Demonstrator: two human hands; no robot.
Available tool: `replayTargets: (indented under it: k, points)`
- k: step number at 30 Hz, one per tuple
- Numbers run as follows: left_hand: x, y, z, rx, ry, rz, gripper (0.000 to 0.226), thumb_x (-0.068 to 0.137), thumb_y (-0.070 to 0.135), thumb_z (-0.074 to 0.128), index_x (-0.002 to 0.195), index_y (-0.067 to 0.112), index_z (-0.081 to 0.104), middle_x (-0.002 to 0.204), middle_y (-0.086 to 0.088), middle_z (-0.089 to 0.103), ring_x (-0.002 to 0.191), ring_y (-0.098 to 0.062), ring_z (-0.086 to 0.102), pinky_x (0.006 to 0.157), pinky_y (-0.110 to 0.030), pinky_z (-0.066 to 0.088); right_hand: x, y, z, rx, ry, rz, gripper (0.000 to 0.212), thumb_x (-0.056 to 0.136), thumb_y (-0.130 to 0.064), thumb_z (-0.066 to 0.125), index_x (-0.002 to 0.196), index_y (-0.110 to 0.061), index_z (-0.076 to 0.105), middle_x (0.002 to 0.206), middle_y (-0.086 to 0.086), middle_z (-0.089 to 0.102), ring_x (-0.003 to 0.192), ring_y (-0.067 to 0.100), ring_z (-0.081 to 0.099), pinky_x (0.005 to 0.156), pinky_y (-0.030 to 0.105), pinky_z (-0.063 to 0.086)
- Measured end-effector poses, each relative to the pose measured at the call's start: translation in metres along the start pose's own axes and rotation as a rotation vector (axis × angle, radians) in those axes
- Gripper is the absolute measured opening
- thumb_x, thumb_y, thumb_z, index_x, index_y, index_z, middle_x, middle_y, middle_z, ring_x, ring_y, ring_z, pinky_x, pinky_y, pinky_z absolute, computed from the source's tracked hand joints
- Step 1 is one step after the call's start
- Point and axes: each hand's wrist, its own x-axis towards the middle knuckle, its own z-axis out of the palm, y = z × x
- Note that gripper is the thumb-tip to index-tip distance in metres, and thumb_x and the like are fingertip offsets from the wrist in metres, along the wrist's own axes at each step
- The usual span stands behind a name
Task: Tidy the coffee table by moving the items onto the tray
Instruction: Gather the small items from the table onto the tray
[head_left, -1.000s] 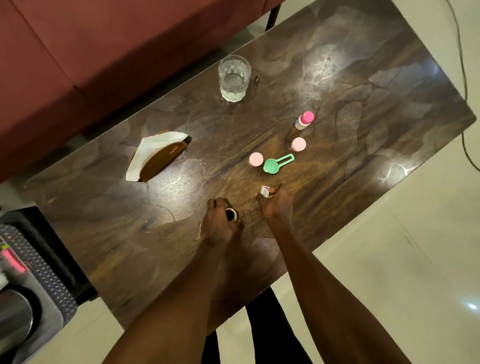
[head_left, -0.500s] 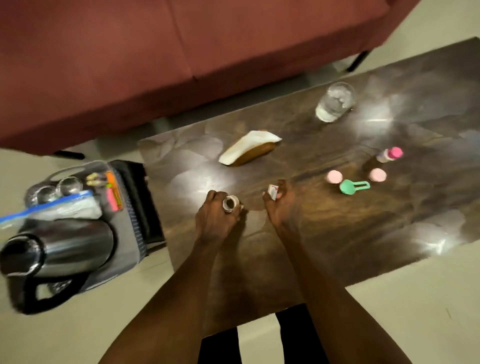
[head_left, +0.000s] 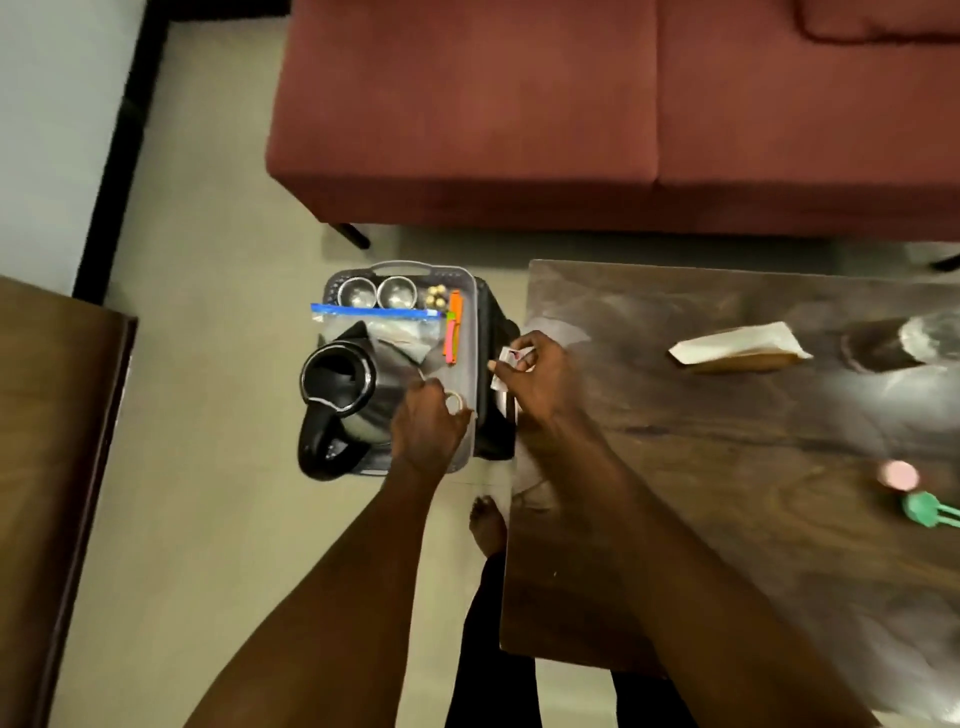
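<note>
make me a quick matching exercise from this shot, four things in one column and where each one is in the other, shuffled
Things:
1. kettle
2. tape roll
3. small packet
4. napkin holder

Places:
A. on the coffee table
B. in the left hand
C. standing in the tray
D. in the right hand

Pairs: 1-C, 2-B, 3-D, 4-A

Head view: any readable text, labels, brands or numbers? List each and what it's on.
None legible.
Small white packet pinched in the right hand: a red and dark printed mark, too blurred to read.
Kettle, zip bag and tray: no text visible.
</note>
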Motion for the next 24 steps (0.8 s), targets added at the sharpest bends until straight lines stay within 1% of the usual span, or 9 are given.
replayTargets:
  k: [2,4,8,11,14,17,19,24]
  points:
    - [-0.005,-0.015,0.009,-0.021,-0.03,-0.062,0.043,0.081,0.043,0.072,0.101,0.007,0.064,0.107,-0.016,0.066,0.099,-0.034,0.064,0.078,-0.036,0.05,0.008,-0.014,0.018,-0.08,-0.053,-0.035,0.037,0.072,-0.052,0.076,0.098,-0.03,0.062,0.097,-0.001,0.071,0.09,0.023,0.067,0.083,0.043,0.057]
    - [-0.012,-0.028,0.021,-0.021,-0.041,-0.096,0.04,0.082,0.045,0.07,0.098,0.009,0.063,0.104,-0.015,0.067,0.097,-0.032,0.065,0.078,-0.035,0.05,0.015,-0.024,0.034,-0.163,-0.122,-0.059,0.04,0.071,-0.051,0.078,0.101,-0.029,0.064,0.102,-0.001,0.072,0.093,0.023,0.067,0.085,0.04,0.056]
    - [-0.017,-0.045,0.039,0.083,-0.026,-0.149,0.042,0.079,0.057,0.068,0.099,0.02,0.062,0.102,-0.003,0.067,0.096,-0.023,0.067,0.074,-0.03,0.048,0.023,-0.031,0.064,-0.296,-0.235,-0.072,0.041,0.071,-0.046,0.081,0.103,-0.027,0.065,0.107,0.002,0.069,0.097,0.022,0.065,0.08,0.032,0.052]
    - [-0.014,-0.051,0.051,0.087,0.003,-0.149,0.043,0.077,0.058,0.069,0.096,0.02,0.062,0.097,-0.002,0.067,0.091,-0.023,0.068,0.068,-0.028,0.043,0.026,-0.026,0.083,-0.382,-0.279,-0.062,0.047,0.071,-0.038,0.082,0.108,-0.017,0.062,0.113,0.009,0.062,0.103,0.027,0.061,0.084,0.034,0.051]
    - [-0.011,-0.054,0.062,0.089,0.008,-0.13,0.041,0.081,0.057,0.064,0.094,0.018,0.062,0.096,-0.005,0.067,0.089,-0.026,0.067,0.069,-0.03,0.044,0.03,-0.019,0.098,-0.443,-0.306,-0.05,0.05,0.071,-0.028,0.083,0.111,-0.012,0.057,0.116,0.013,0.054,0.105,0.03,0.057,0.083,0.035,0.049]
    - [-0.008,-0.056,0.07,0.121,0.014,-0.112,0.036,0.086,0.052,0.058,0.095,0.017,0.063,0.097,-0.005,0.067,0.089,-0.026,0.067,0.07,-0.03,0.044,0.031,-0.015,0.11,-0.494,-0.326,-0.062,0.054,0.072,-0.024,0.082,0.115,-0.01,0.054,0.12,0.014,0.052,0.109,0.031,0.054,0.088,0.039,0.05]
    - [-0.006,-0.059,0.075,0.162,-0.002,-0.096,0.033,0.09,0.049,0.054,0.097,0.018,0.062,0.098,-0.004,0.067,0.09,-0.025,0.067,0.072,-0.03,0.045,0.033,-0.012,0.117,-0.533,-0.328,-0.087,0.051,0.075,-0.02,0.079,0.117,-0.008,0.053,0.122,0.016,0.052,0.112,0.033,0.054,0.09,0.04,0.049]
    - [0.001,-0.061,0.081,0.22,-0.043,-0.081,0.02,0.088,0.038,0.062,0.095,0.02,0.063,0.093,-0.002,0.068,0.085,-0.022,0.068,0.067,-0.029,0.044,0.033,-0.009,0.129,-0.58,-0.31,-0.131,0.046,0.081,-0.014,0.075,0.12,-0.003,0.054,0.121,0.02,0.054,0.111,0.036,0.056,0.093,0.041,0.05]
